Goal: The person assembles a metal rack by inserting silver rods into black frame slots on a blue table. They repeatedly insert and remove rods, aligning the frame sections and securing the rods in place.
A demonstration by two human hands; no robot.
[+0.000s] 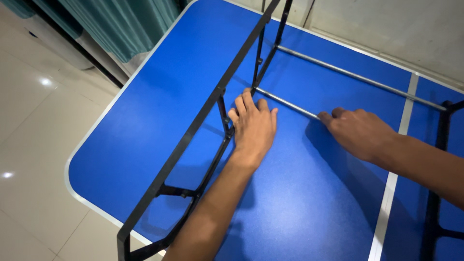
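Where the head view looks down on the blue table top (145, 121), a black metal frame (193, 130) stands on it, with two thin silver rods running from it toward the right. The left hand (253, 126) lies flat beside the frame, fingers extended and close together, fingertips at the joint where the nearer silver rod (290, 104) meets the frame; it grips nothing. The right hand (357, 131) is just right of the left, fingers curled over the same rod; whether they close around it cannot be told. The farther rod (357, 77) lies beyond both hands, untouched. A second black frame part (442, 130) stands at the rods' right ends.
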